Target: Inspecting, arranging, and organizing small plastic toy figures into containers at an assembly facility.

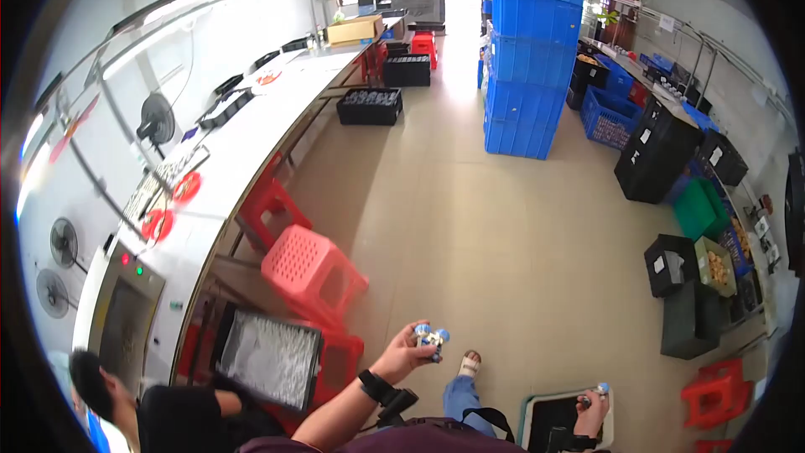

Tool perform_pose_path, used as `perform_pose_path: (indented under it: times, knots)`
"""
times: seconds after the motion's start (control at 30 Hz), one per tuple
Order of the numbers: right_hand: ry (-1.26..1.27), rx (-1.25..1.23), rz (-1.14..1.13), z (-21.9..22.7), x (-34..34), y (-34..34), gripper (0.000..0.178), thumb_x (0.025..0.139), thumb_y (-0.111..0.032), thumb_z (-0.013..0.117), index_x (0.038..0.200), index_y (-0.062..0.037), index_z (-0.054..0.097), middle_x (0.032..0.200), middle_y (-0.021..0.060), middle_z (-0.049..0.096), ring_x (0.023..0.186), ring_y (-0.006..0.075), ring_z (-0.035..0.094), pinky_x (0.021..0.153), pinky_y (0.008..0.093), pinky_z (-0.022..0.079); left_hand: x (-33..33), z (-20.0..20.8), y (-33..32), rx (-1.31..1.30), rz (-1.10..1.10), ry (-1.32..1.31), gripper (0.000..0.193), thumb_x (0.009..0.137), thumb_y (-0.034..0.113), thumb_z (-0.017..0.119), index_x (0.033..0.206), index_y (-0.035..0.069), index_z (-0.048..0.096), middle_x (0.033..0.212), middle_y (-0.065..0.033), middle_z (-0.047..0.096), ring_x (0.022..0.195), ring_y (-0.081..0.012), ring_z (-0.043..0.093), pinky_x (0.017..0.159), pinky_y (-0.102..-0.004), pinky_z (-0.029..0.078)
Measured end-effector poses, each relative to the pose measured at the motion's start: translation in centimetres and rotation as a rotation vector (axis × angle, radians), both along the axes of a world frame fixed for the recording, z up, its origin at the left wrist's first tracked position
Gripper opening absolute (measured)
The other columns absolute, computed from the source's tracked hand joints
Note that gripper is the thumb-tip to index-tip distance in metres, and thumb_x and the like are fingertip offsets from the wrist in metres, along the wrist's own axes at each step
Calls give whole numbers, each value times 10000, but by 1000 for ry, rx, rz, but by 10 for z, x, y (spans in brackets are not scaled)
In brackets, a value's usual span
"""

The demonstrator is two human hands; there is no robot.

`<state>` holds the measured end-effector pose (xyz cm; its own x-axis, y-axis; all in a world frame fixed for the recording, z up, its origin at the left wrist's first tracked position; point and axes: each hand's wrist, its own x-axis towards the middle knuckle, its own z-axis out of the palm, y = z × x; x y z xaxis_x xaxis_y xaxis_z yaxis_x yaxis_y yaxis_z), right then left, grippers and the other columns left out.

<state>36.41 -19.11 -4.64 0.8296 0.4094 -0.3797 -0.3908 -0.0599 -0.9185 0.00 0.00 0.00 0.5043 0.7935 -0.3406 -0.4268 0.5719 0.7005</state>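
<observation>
My left hand (402, 357) is closed around a few small blue-and-white pieces (433, 336), held out over the floor; they look like little toy figures, too small to be sure. Lower right, my right hand (594, 414) pinches one small blue-and-white piece (603, 387) between its fingertips. Beneath that hand stands a pale-rimmed bin (526, 416) with a dark inside; what lies in it I cannot make out.
Left of me, a red stool (340, 361) stands beside a black tray (312, 369) of whitish parts. A person (168, 415) sits by the long white worktable (214, 193). Pink stool (306, 260), stacked blue crates (528, 59), black crates (658, 151) and red stools (717, 390) stand around.
</observation>
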Motion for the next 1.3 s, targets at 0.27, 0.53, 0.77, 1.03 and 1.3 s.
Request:
perform_pose_path:
  times: [0.27, 0.53, 0.77, 1.03, 1.3]
  knots:
    - [-39, 61, 117, 13, 106, 316, 110, 718, -47, 512, 774, -98, 431, 638, -3, 455, 471, 89, 457, 391, 196, 352, 63, -5, 250, -77, 202, 7, 525, 780, -74, 513, 1237, 41, 280, 1085, -130, 460, 930, -231, 533, 823, -435, 475]
    - [-59, 175, 528, 63, 60, 662, 204, 706, -23, 543, 893, -62, 472, 683, 16, 492, 525, 110, 495, 425, 219, 387, 35, -13, 456, 28, 552, 2, 431, 798, -39, 505, 1180, 70, 339, 1058, -110, 495, 918, -232, 541, 800, -441, 478]
    - [79, 78, 539, 33, 57, 859, 183, 701, -18, 547, 861, -72, 477, 669, 30, 512, 516, 127, 521, 411, 215, 397, 16, -5, 695, 34, 610, 31, 507, 783, -51, 522, 1219, 65, 290, 1073, -115, 461, 935, -227, 525, 799, -457, 481]
    - [-35, -6, 247, 28, 127, 1042, 127, 712, -46, 541, 813, -87, 475, 677, 17, 490, 524, 115, 516, 422, 199, 399, 117, 23, 983, 56, 204, -8, 570, 774, -42, 535, 1264, 54, 261, 1082, -118, 465, 940, -223, 528, 857, -450, 442]
    - [51, -24, 415, 23, 154, 1329, 141, 697, -30, 535, 770, -94, 432, 645, 9, 473, 507, 116, 503, 422, 212, 393, 165, 16, 1217, -32, 275, -56, 519, 787, -47, 518, 1241, 55, 288, 1095, -116, 468, 963, -227, 525, 872, -468, 436]
